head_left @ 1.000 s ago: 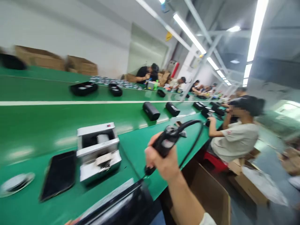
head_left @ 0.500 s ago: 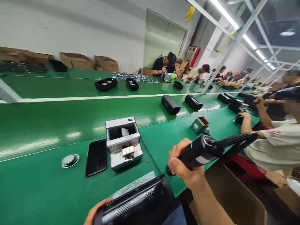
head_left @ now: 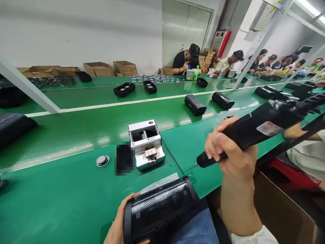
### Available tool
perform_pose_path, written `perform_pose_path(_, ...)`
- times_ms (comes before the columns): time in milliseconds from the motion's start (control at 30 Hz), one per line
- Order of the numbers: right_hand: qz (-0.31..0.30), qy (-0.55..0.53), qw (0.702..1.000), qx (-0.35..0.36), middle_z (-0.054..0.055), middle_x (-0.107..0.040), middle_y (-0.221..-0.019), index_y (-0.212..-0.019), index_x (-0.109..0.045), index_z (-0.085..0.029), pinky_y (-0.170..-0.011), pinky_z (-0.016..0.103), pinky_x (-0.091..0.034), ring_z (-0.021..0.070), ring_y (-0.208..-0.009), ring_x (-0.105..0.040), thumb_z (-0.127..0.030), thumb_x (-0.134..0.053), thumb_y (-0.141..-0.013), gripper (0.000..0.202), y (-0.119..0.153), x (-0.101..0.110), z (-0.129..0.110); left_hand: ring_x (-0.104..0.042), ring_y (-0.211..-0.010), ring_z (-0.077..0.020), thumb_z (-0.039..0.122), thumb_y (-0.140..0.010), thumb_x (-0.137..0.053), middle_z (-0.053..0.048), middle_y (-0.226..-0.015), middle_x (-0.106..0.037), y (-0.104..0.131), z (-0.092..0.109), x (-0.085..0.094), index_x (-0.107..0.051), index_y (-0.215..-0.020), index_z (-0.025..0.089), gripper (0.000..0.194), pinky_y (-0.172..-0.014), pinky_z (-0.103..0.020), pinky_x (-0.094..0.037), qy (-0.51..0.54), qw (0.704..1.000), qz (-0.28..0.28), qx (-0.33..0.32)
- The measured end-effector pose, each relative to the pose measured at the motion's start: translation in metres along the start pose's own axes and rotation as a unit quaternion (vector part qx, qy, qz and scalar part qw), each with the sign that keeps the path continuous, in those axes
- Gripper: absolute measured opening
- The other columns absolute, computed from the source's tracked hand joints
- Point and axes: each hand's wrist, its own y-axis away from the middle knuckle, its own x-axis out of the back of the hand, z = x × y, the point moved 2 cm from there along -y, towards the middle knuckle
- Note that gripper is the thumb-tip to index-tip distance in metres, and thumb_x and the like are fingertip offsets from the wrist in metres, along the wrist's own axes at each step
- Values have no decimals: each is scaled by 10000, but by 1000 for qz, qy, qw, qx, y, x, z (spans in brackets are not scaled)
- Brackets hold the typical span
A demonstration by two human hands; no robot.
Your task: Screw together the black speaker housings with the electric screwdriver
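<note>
My left hand grips the left end of a black speaker housing, which is tilted, with perforated patches on its glossy face. The housing is near the bench edge, above my jeans-clad leg. My right hand is wrapped round a black electric screwdriver with a white-and-red label. Its thin bit points down and left, just above and apart from the housing's right end. Beyond the housing stands a grey-white screw feeder. A dark, pixelated flat object and a round silver disc lie to its left.
Several black housings lie on the green belt behind the bench. White frame posts rise at left and right. Co-workers sit across and to the right. An open cardboard box is low at right.
The screwdriver and my right hand have shifted right in view and look larger. More of the housing and my left hand shows. The view has turned, bringing a dark housing in at left.
</note>
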Motion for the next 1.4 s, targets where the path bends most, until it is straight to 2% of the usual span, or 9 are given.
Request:
perform_pose_path(267,97,39,994,-34,-105,-570,-539,-945,-661,-233,-455,261,-526,119,-402,-546,-353,-924,-895,293,-5,-9,77,-697,-1532,-462,728,-776,-968,-127,-1641,-706,-2,-1,4,-473,-1665,345,1087,-1246,-503,-621,15,999,-41,6)
perform_pose_path(567,95,37,994,-46,-95,-587,-548,-950,-673,-225,-470,266,-533,120,-409,-554,-357,-925,-906,288,3,-5,93,-640,-1590,-493,689,-746,-1021,-151,-1694,-672,-1,-5,5,-462,-1702,330,1164,-1323,-559,-571,28,998,-58,23)
perform_pose_path(700,94,32,994,-35,-102,-578,-547,-932,-675,-230,-476,260,-528,113,-407,-545,-324,-928,-883,275,-1,-8,82,-653,-1582,-482,581,-765,-1016,-153,-1727,-644,0,-14,3,-424,-1729,333,1158,-1342,-557,-551,6,997,-71,5)
perform_pose_path(800,111,11,994,-5,-117,-551,-558,-936,-679,-238,-472,240,-493,99,-411,-521,-263,-896,-859,232,-12,-11,51,-666,-1570,-481,526,-775,-1011,-175,-1734,-633,0,-19,2,-396,-1747,318,1169,-1340,-551,-553,8,997,-82,-7)
perform_pose_path(933,174,-15,976,133,-128,-480,-592,-950,-648,-255,-450,243,-414,88,-425,-424,-227,-821,-834,210,-40,-29,5,-657,-1578,-490,485,-779,-1039,-198,-1763,-599,-2,-23,1,-351,-1784,321,1229,-1331,-572,-564,15,995,-99,-20)
perform_pose_path(1067,214,-62,939,261,-150,-457,-601,-1016,-569,-287,-476,249,-403,92,-441,-384,-306,-816,-880,282,-63,-66,15,-641,-1600,-492,302,-745,-1036,-193,-1791,-571,-4,-29,-1,-291,-1812,348,1303,-1328,-585,-573,-10,994,-100,-45)
perform_pose_path(1233,117,3,984,133,-126,-533,-587,-970,-592,-263,-503,268,-459,103,-446,-499,-387,-896,-874,342,-69,-94,50,-615,-1632,-481,140,-707,-1016,-189,-1815,-543,-2,-28,-4,-254,-1838,373,1384,-1381,-609,-517,-18,993,-95,-74)
perform_pose_path(1333,132,-13,977,168,-142,-509,-582,-1035,-634,-262,-472,247,-428,96,-430,-467,-307,-877,-846,311,-56,-94,31,-588,-1654,-485,110,-684,-1022,-180,-1816,-549,-1,-20,-3,-308,-1841,371,1384,-1398,-627,-491,-13,994,-96,-45)
perform_pose_path(1400,97,-13,982,158,-140,-518,-586,-1046,-648,-264,-463,243,-432,94,-427,-466,-263,-871,-843,302,-47,-97,17,-565,-1671,-493,108,-679,-1022,-184,-1819,-547,-2,-14,-2,-339,-1834,359,1365,-1409,-650,-469,-11,995,-95,-29)
